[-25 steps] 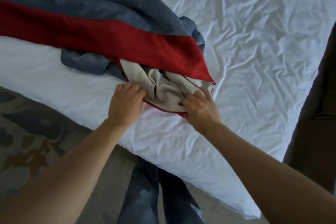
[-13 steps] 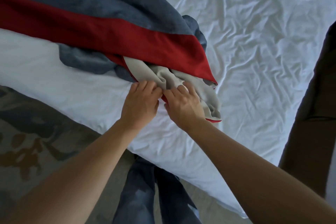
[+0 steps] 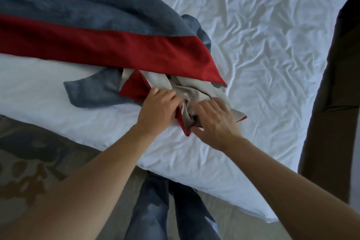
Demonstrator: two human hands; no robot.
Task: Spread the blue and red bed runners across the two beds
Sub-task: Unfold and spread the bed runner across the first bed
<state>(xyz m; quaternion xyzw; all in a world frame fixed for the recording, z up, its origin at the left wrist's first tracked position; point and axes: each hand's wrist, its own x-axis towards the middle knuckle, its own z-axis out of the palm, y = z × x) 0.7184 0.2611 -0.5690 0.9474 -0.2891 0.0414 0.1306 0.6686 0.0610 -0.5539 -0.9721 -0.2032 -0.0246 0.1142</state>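
Note:
A blue and red bed runner (image 3: 101, 45) lies bunched across the left part of a white bed (image 3: 263, 48). Its near end is crumpled, with the beige lining (image 3: 192, 91) turned up and a red corner (image 3: 134, 87) folded out. My left hand (image 3: 157, 111) grips the red edge of that crumpled end. My right hand (image 3: 216, 122) grips the beige lining just beside it, fingers curled into the folds. Both hands sit close together near the bed's front edge.
The white sheet is wrinkled and bare to the right of the runner. A dark brown piece of furniture (image 3: 335, 93) stands along the right. A patterned carpet (image 3: 29, 161) and my jeans-clad legs (image 3: 161, 210) are below the bed edge.
Both hands have pulled the bunched end out toward the bed's edge. A red corner and more blue cloth now show at the left of the bundle.

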